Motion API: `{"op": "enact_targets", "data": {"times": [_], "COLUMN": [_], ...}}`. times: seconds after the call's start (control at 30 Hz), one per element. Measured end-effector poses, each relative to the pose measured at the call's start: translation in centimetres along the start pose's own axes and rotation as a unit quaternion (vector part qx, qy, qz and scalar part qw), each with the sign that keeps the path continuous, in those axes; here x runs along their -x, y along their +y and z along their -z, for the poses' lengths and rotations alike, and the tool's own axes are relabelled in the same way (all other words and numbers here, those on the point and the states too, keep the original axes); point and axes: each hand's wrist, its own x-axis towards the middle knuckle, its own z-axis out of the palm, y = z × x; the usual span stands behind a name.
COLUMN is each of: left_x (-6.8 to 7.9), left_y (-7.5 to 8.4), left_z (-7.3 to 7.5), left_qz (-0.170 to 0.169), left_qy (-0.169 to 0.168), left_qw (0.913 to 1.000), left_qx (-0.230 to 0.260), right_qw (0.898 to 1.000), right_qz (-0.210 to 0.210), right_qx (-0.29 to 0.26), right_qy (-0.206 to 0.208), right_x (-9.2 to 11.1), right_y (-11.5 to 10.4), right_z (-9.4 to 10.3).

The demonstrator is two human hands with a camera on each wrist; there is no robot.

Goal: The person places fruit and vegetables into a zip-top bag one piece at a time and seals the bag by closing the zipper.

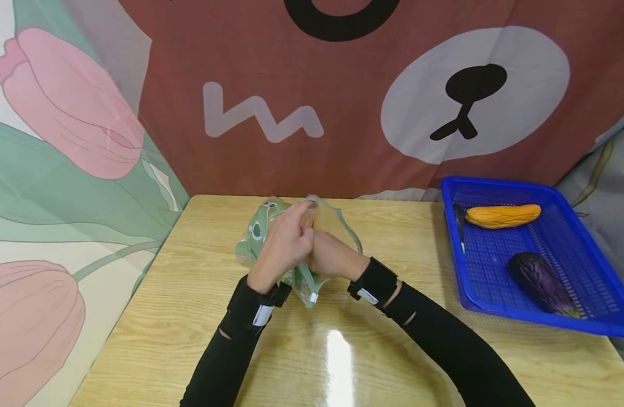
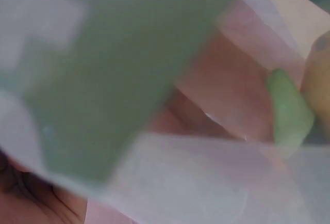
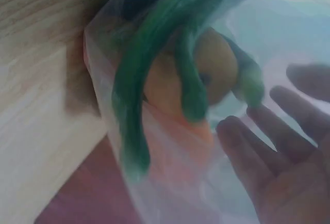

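Note:
A clear zip bag (image 1: 258, 229) with green print and a white slider lies on the table under both hands. My left hand (image 1: 283, 240) grips the bag near its mouth. Beside it, my right hand (image 1: 337, 255) reaches in at the bag's mouth, partly hidden behind the left. The right wrist view shows its fingers (image 3: 234, 141) spread and fairly straight, close to the contents. Inside are long green vegetables (image 3: 134, 84), a round yellow-brown thing (image 3: 216, 64) and something orange (image 3: 180, 144). In the left wrist view, a light green tip (image 2: 289, 113) shows past the blurred plastic.
A blue plastic basket (image 1: 500, 182) stands on the right of the wooden table (image 1: 189, 316). It holds an orange-yellow elongated vegetable (image 1: 502, 216), an eggplant (image 1: 541, 282) and a dark slim thing (image 1: 460, 220) along its left wall. A printed cloth (image 1: 342, 164) hangs behind the table.

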Motion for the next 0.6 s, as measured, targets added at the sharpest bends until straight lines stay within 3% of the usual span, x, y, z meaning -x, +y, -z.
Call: {"op": "enact_targets", "data": {"times": [0.17,0.37,0.5,0.6], "left_x": [0.0,0.5,0.6,0.7], "left_y": [0.0,-0.4,-0.7,-0.8], "left_z": [-0.1,0.0,0.0,0.1], "left_qz": [0.001,0.004,0.002,0.002], "left_qy": [-0.003,-0.003,0.001,0.002], "left_qw": [1.0000,1.0000,1.0000,1.0000], "left_qx": [0.002,0.006,0.009,0.009], "right_qw": [1.000,0.997,0.992,0.985], "right_qz": [0.013,0.025,-0.027,-0.096], "right_qx": [0.020,0.009,0.024,0.056], "right_qy": [0.018,0.078,0.124,0.130], "right_x": [2.4,5.9,8.4,10.2], "right_y": [0.4,1.7,3.6,5.6], "right_z": [1.9,5.8,9.3,12.0]}}
